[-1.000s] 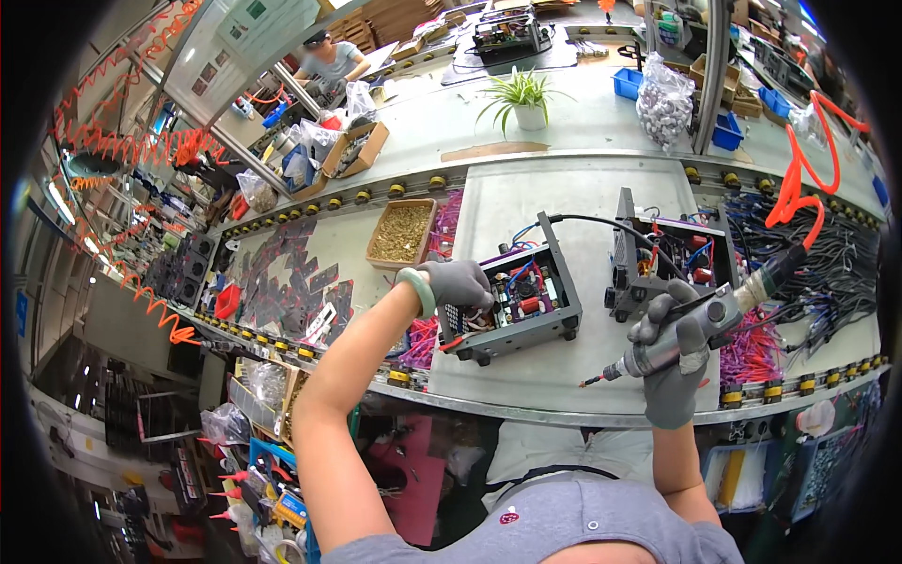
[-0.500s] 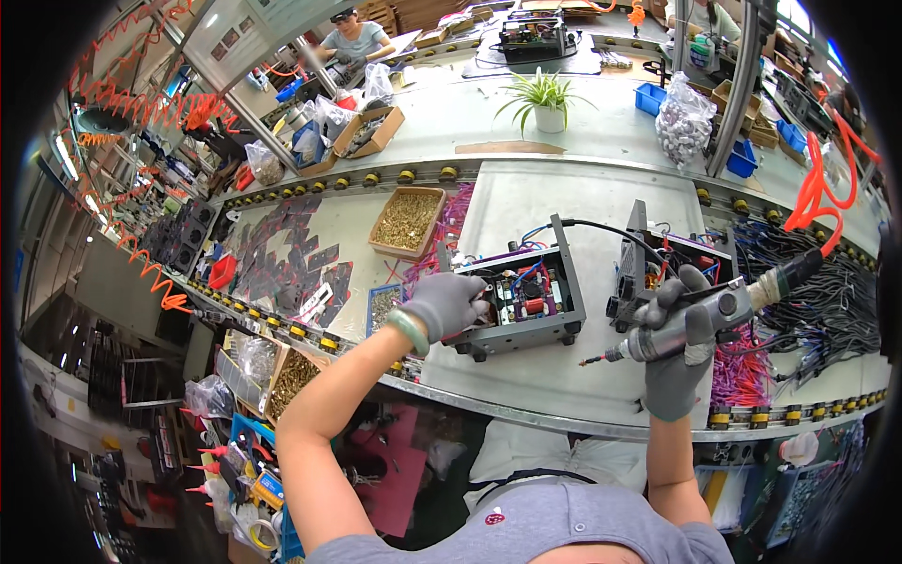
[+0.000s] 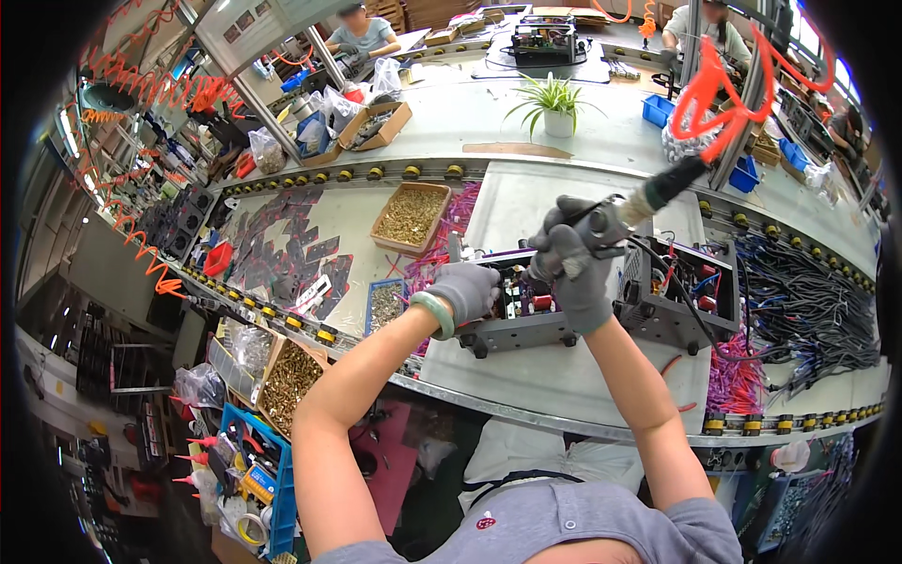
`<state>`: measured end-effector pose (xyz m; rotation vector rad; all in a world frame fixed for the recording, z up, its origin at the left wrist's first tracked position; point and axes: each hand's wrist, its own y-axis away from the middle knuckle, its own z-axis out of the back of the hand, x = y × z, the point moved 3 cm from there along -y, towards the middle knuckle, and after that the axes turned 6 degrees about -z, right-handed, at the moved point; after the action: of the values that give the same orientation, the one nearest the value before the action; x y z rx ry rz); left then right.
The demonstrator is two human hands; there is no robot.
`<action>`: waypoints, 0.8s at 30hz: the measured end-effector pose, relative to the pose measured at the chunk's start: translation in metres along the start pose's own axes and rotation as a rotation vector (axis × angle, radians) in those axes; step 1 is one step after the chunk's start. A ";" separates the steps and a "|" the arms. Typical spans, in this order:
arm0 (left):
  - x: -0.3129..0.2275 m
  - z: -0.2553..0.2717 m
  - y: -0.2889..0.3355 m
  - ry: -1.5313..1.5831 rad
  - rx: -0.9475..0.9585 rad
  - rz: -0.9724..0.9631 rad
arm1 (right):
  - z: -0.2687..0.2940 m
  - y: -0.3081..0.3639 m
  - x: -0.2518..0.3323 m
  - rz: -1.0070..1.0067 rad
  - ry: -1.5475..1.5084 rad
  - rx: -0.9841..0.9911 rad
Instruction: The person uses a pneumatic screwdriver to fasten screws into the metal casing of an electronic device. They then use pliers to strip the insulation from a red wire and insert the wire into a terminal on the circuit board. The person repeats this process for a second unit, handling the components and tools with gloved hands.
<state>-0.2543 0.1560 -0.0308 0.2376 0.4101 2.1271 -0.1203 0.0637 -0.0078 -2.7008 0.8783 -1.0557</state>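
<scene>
My right hand (image 3: 575, 273), in a grey glove, grips an air screwdriver (image 3: 609, 226) tilted over an open black metal case (image 3: 517, 336). Its tip is hidden behind the hand and the case's parts. Inside the case show a circuit board and a red component (image 3: 542, 303). My left hand (image 3: 467, 289), also gloved, has its fingers curled together at the left end of this case; what they pinch, if anything, is hidden. A second open case (image 3: 691, 324) with wires inside stands just right of the first, a black cable running from it.
A tray of brass-coloured small parts (image 3: 411, 214) and a blue box of small metal parts (image 3: 385, 305) stand left. Black cables (image 3: 808, 291) and pink-purple wires (image 3: 738, 381) lie right. An orange coiled hose (image 3: 719, 108) hangs above. Behind stands a potted plant (image 3: 558, 122).
My right hand has swung left and up with the screwdriver, from before the right case to over the left case. The hose followed. My left hand stays at the left case's end.
</scene>
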 end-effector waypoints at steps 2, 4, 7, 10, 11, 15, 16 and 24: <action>-0.001 -0.005 0.002 -0.002 -0.019 0.022 | -0.001 -0.008 -0.010 -0.025 0.078 0.012; -0.003 -0.008 0.003 -0.030 -0.061 0.044 | 0.000 -0.014 -0.020 -0.026 0.210 0.011; -0.004 -0.011 0.003 -0.032 -0.097 0.049 | 0.002 -0.016 -0.030 -0.009 0.250 0.009; -0.001 -0.020 -0.004 0.011 -0.120 0.030 | 0.010 -0.017 -0.040 0.000 0.302 0.018; 0.000 -0.021 -0.004 0.008 -0.131 0.022 | 0.008 -0.017 -0.042 0.000 0.328 0.021; 0.002 -0.020 0.003 0.047 -0.198 -0.012 | 0.002 -0.013 -0.038 -0.039 0.308 0.158; 0.004 -0.020 0.005 0.063 -0.212 -0.022 | -0.001 -0.012 -0.037 -0.041 0.318 0.226; 0.047 -0.025 0.038 1.575 -0.497 0.051 | -0.032 -0.046 -0.062 -0.127 0.684 0.290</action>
<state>-0.3174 0.1702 -0.0388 -1.7886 0.6825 1.9628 -0.1554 0.1396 -0.0064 -2.1844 0.5547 -2.0134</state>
